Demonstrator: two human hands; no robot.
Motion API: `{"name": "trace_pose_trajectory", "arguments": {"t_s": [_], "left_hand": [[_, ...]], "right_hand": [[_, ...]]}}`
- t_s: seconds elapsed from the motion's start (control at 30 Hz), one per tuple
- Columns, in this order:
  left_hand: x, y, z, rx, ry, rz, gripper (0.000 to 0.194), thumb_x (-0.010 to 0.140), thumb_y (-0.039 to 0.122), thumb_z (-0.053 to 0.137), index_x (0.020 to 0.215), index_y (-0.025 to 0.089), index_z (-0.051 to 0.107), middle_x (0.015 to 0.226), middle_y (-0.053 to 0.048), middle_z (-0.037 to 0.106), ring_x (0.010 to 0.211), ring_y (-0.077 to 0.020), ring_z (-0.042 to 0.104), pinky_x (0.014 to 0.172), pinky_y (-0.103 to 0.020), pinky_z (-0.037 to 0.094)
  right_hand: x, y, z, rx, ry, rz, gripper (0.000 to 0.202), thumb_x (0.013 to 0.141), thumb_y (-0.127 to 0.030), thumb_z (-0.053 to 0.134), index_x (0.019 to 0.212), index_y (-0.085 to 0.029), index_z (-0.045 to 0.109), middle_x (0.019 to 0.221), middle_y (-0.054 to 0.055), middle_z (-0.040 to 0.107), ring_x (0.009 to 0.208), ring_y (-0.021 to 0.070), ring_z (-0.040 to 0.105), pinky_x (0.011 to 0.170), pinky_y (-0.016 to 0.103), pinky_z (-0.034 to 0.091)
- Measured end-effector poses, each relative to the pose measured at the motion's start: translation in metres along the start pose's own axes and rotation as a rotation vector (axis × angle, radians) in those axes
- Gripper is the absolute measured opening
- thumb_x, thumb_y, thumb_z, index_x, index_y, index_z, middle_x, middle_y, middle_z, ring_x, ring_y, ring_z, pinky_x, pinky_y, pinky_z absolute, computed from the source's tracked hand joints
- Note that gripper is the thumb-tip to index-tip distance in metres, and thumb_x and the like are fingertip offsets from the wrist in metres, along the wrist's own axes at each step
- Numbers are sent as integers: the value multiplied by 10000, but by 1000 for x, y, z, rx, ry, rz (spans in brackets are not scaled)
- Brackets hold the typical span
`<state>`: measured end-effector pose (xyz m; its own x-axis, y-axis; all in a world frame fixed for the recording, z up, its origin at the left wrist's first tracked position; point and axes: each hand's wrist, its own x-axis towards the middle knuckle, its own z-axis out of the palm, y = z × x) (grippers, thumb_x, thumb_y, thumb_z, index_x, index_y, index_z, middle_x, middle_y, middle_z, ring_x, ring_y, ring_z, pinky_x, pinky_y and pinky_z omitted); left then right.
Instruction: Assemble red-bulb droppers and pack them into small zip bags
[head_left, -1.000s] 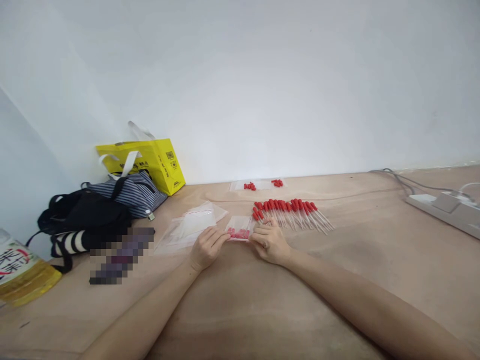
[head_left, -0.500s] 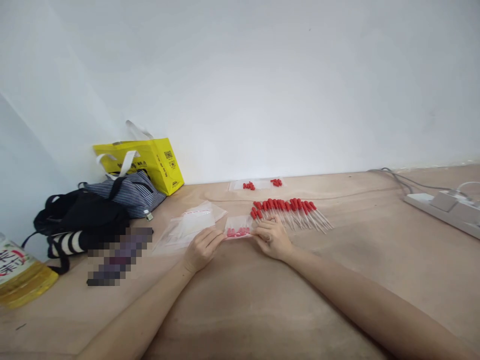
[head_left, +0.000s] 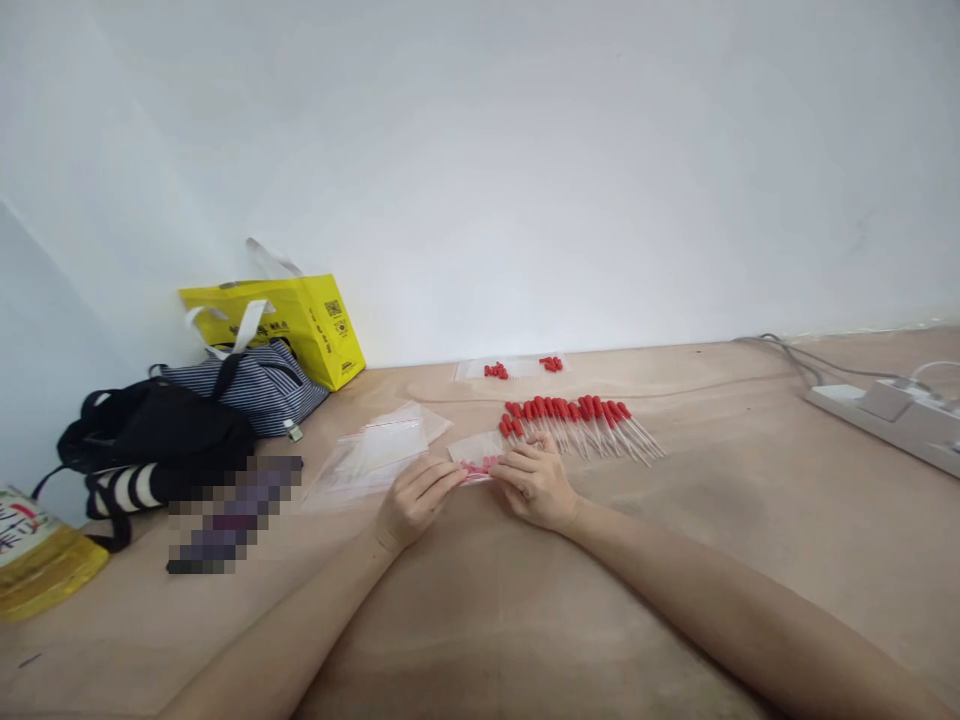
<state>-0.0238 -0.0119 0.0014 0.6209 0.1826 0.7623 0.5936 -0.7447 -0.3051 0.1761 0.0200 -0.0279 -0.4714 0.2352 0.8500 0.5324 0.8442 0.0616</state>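
Observation:
A small clear zip bag (head_left: 474,449) with several red pieces inside lies between my hands, its edge toward me. My left hand (head_left: 420,495) pinches that near edge on the left side. My right hand (head_left: 538,482) pinches the same edge on the right, fingers closed. Just behind my right hand, several red-capped clear droppers (head_left: 577,415) lie fanned in a row. A stack of clear zip bags (head_left: 386,445) rests to the left, behind my left hand. Farther back, near the wall, are flat bags with several red pieces (head_left: 496,370).
At the left stand a yellow bag (head_left: 330,335), a striped bag (head_left: 274,385), a black bag (head_left: 161,430) and a bottle of yellow liquid (head_left: 52,570). A blurred dark item (head_left: 240,515) lies nearer. A white power strip (head_left: 885,425) with cables is at the right.
My left hand has slid right along the bag's edge and my right hand slightly left, so they are closer together. The bag's near edge is more covered by fingers.

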Motion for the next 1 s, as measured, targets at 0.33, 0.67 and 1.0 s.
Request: {"name": "trace_pose_trajectory", "arguments": {"t_s": [0.33, 0.67, 1.0], "left_hand": [[-1, 2, 7, -51, -1, -52, 192, 798, 76, 489, 944, 168, 574, 835, -49, 647, 810, -152, 586, 721, -304, 512], [-1, 4, 12, 34, -30, 59, 185, 781, 46, 493, 927, 137, 563, 823, -60, 659, 793, -158, 591, 705, -302, 511], [-4, 1, 13, -11, -4, 2, 196, 784, 56, 482, 932, 151, 569, 829, -62, 656, 811, -157, 590, 723, -304, 510]], "right_hand": [[1, 0, 2, 41, 81, 2, 165, 774, -111, 465, 814, -197, 601, 723, -2, 638, 667, 111, 499, 715, 307, 274], [6, -9, 4, -7, 13, -19, 162, 781, -116, 432, 718, -169, 571, 629, 3, 590, 606, 116, 461, 716, 320, 270], [7, -11, 9, -14, 95, -45, 152, 766, -118, 454, 774, -187, 589, 648, -7, 611, 623, 114, 467, 723, 324, 268]]}}
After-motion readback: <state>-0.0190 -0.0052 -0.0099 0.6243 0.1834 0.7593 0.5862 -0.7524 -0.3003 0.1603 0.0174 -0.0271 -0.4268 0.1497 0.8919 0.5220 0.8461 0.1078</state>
